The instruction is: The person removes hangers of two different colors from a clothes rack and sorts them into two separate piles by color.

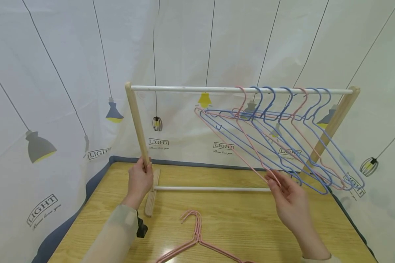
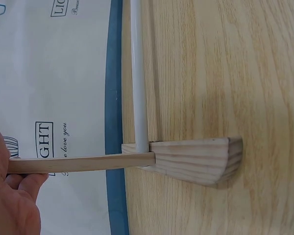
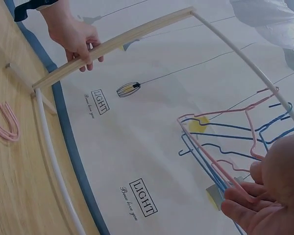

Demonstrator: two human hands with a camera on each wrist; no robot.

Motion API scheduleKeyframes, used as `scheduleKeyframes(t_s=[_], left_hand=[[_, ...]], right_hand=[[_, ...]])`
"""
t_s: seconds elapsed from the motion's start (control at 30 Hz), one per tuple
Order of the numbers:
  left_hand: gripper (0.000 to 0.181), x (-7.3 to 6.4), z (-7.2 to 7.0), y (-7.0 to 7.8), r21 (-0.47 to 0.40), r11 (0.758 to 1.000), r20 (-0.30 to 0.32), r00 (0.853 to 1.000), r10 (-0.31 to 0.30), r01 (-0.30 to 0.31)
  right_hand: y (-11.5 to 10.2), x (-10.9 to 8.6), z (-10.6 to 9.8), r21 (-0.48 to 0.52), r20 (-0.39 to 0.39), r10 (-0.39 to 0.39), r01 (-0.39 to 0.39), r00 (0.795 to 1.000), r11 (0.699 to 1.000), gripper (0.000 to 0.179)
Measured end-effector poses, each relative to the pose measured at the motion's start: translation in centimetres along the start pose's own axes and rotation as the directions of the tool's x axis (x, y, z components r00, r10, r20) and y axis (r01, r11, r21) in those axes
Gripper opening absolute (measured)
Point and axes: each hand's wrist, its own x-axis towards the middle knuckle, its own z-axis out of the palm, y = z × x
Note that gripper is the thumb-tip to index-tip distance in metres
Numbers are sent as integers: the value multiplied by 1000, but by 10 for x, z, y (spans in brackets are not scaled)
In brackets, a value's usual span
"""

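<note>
A small clothes rack (image 1: pixel 191 88) with wooden uprights and white rails stands on the table. My left hand (image 1: pixel 139 179) grips its left upright (image 1: pixel 137 124), thumb and fingers wrapped round the wood; the left wrist view shows the upright (image 2: pixel 83 163) held above its foot. With my right hand (image 1: pixel 289 202) I pinch the lower corner of the leftmost pink hanger (image 1: pixel 250 137), whose hook sits on the top rail. To its right hang several blue hangers (image 1: pixel 286 137) and another pink hanger (image 1: pixel 311 144). In the right wrist view the right hand (image 3: pixel 264 196) partly covers the hangers.
Several pink hangers (image 1: pixel 197 233) lie stacked on the wooden table (image 1: pixel 250 226) in front of the rack, their lower parts cut off by the frame. A lower rail (image 1: pixel 214 189) joins the rack's feet. Behind hangs a white curtain (image 1: pixel 69 109) printed with lamps.
</note>
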Motion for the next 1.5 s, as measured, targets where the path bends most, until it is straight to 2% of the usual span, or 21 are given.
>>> scheduleKeyframes(t_s=[0.33,0.7,0.93,1.4,1.5], left_hand=[[29,-1,0,1,22,1000,-3,1000,20,-20],[30,-1,-2,-1,7,1000,18,1000,-9,9],[30,-1,-1,-1,0,1000,12,1000,10,-10],[31,-1,0,0,9,1000,8,1000,4,-4],[31,-1,0,1,9,1000,12,1000,-2,2]], right_hand=[[-2,8,6,6,-4,-16,16,1000,1000,34],[-11,16,10,81,-132,-71,83,989,993,32],[-21,19,5,113,-183,-50,72,982,991,32],[-37,10,-16,239,-179,-118,159,977,958,29],[-43,3,-20,244,-173,-73,114,982,963,29]])
